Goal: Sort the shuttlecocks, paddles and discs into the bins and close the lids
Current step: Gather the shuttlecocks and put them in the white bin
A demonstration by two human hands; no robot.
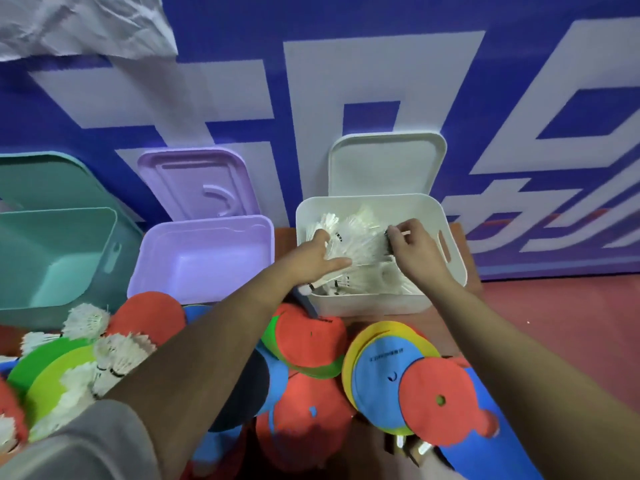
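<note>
Right hand (415, 251), grip on shuttlecock (373, 239) in white bin (363, 307) (blue disc (379, 379) print illegible)

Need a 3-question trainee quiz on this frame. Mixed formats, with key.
1. Which bin holds shuttlecocks? A teal bin, B purple bin, C white bin.
2. True or false: the purple bin's lid is shut.
3. How many bins stand open?
Key: 1 C. 2 false, the purple lid is up. 3 three.
</note>
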